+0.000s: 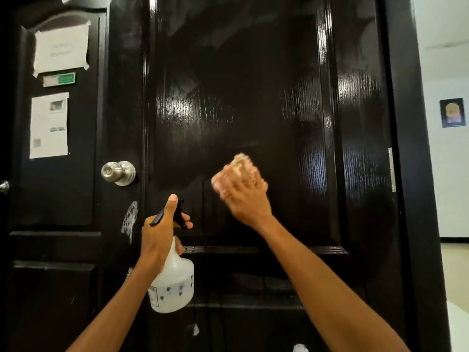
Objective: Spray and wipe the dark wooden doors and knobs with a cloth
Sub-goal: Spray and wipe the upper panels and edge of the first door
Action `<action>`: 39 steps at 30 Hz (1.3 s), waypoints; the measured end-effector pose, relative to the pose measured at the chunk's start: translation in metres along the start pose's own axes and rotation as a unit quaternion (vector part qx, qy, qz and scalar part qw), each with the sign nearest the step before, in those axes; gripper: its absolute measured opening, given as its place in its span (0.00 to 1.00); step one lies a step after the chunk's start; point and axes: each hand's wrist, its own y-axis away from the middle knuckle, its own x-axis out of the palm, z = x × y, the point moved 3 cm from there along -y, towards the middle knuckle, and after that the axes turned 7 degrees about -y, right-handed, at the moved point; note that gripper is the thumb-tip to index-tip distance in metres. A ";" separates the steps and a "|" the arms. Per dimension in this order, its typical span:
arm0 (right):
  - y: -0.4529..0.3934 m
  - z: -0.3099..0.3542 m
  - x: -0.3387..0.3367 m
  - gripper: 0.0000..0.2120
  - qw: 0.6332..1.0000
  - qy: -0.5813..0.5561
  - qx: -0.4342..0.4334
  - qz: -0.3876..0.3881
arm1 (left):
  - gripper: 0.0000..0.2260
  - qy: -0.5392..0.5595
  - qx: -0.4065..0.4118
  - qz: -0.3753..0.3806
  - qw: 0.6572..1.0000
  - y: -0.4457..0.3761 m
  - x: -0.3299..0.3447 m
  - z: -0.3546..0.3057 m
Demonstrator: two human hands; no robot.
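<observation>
Two bare forearms reach in from below; ahead, glossy dark door [241,97] fills centre, a second dark door [58,199] to its left; taped papers [49,124] on that second door; white spray bottle [173,283] held upright by left hand [158,237], fingers curled round neck and trigger; right hand [241,194] blurred, seemingly pressing pale cloth [241,161] flat on centre panel, fingers spread over it; steel knob [118,172] left, untouched.

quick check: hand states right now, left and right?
Left hand: holding the spray bottle by its neck.
Right hand: on the cloth against the door; motion blur, grip cannot be told.
</observation>
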 end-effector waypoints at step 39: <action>-0.114 0.007 -0.011 0.26 0.995 -0.004 0.094 -0.008 | 0.31 -0.057 0.021 -0.047 0.997 -0.020 -0.070 0.004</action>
